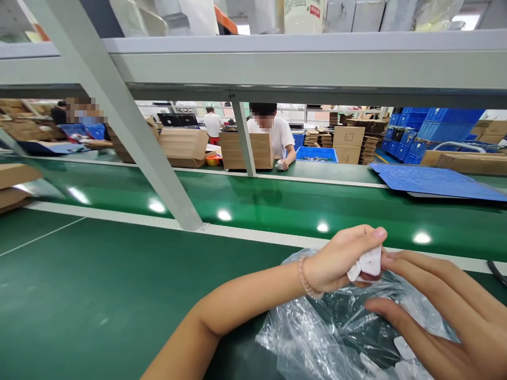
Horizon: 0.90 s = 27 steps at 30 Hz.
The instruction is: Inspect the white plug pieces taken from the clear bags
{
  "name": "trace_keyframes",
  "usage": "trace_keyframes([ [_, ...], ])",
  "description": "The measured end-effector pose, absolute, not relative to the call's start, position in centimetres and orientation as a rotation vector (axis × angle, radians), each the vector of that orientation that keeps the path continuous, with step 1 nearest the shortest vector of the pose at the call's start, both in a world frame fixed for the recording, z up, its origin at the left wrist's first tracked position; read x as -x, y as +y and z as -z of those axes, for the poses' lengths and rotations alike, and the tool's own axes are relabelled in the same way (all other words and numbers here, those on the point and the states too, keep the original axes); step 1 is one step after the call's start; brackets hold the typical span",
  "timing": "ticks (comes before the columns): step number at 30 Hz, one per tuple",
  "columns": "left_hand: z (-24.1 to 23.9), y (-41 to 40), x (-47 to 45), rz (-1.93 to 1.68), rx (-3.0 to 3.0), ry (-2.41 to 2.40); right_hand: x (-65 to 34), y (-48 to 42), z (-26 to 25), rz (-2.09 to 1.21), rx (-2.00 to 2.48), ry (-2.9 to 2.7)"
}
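Observation:
My left hand [348, 256], with a beaded bracelet on its wrist, is closed around small white plastic pieces [369, 264]. Their exact kind I cannot make out. Beside it on the right is my right hand [439, 311], thumb and fingers spread apart, the fingertips right by the white pieces. Whether those fingertips touch them is unclear. Beneath both hands a clear plastic bag [309, 327] lies crumpled and open on the green work surface [119, 295]. More white pieces [404, 348] lie in the bag, partly hidden by my right hand.
A grey metal post [130, 132] slants down to the table, under a shelf beam [277, 68]. Beyond runs a green conveyor belt [277, 206]. Across it, a person [283, 140] works beside cardboard boxes [245, 150]. Blue sheets [439, 182] lie at right; a cardboard box [16, 184] stands at left.

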<state>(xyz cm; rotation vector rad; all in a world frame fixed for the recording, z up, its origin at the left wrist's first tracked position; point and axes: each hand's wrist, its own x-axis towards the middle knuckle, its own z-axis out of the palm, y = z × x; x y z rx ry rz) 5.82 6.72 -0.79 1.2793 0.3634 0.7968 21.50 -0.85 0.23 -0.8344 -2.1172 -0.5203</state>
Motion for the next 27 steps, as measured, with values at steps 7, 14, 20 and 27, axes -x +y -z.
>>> trace_keyframes([
  [7, 0.8, 6.0, -6.0, -0.843, -1.246, 0.46, -21.4, -0.2, 0.3, 0.42, 0.84, -2.287],
  [14, 0.4, 6.4, -5.7, -0.778, -1.299, 0.353, -21.8, -1.2, -0.5, 0.367, 1.061, -1.963],
  [20, -0.4, 5.3, -4.6, -0.805, -1.501, 0.367, -20.8, -1.8, -0.9, -0.165, 1.203, -1.384],
  [27, -0.3, 5.2, -3.6, -1.419, -2.392, 0.217, -20.6, -1.1, -1.2, -0.927, 0.975, -1.176],
])
